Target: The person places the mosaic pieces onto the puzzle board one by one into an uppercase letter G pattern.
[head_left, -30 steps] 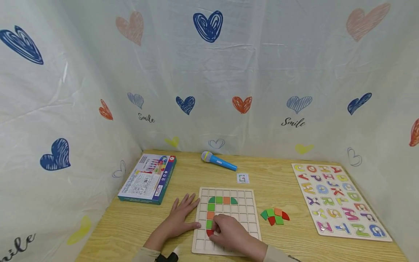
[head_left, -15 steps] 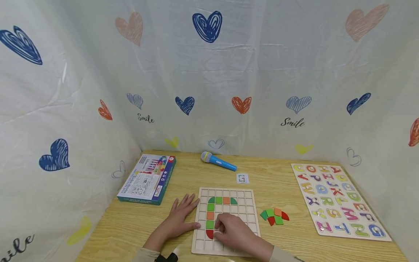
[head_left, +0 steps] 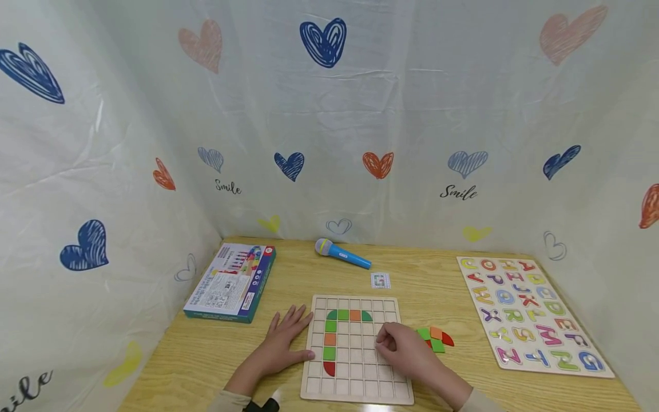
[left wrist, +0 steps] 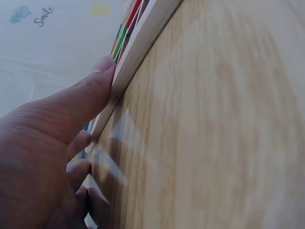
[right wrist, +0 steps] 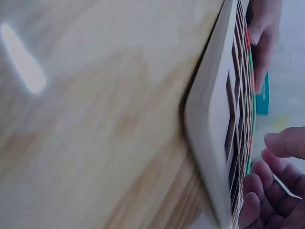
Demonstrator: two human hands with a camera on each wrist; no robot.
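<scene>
Board point(head_left: 363, 387) of pale wood, raised lattice of square cells, lies right of the left fingers. Left hand point(head_left: 282, 345): fingers spread on grained tabletop point(head_left: 294, 272), thumb touching the board's edge. Right hand point(head_left: 404, 346): over the opposite edge, fingers loosely curled, nothing visible between thumb and forefinger. Cells near left thumb hold green squares point(head_left: 329, 353), orange squares point(head_left: 330, 339), one red quarter-round point(head_left: 329, 369). Loose flat tiles point(head_left: 437, 345) lie right of the right fingers, partly hidden.
</scene>
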